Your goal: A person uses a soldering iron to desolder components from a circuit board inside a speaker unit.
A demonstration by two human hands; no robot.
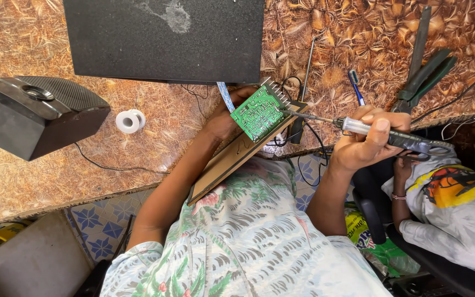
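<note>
The right hand [365, 142] is closed tight around the handle of a soldering iron [383, 133], with the thumb lying on top, and the thin metal tip touches the edge of a green circuit board [259, 113]. The left hand [225, 118] is wrapped around the far side of that board from behind, so most of its fingers are hidden. The board is held up, tilted, just above the edge of the table [56, 170], and a long flat brown panel [232, 161] hangs under it down toward the leafy shirt [248, 242]. Thin black wires [309, 159] dangle below the board. Behind the board stands a big black box [166, 38]. To the left sit a grey speaker [28, 113] and a small white roll of tape [129, 121]. A blue toothbrush [356, 88] and dark pliers [421, 77] lie near the right hand. Another person in a white shirt [457, 209] sits close on the right.
</note>
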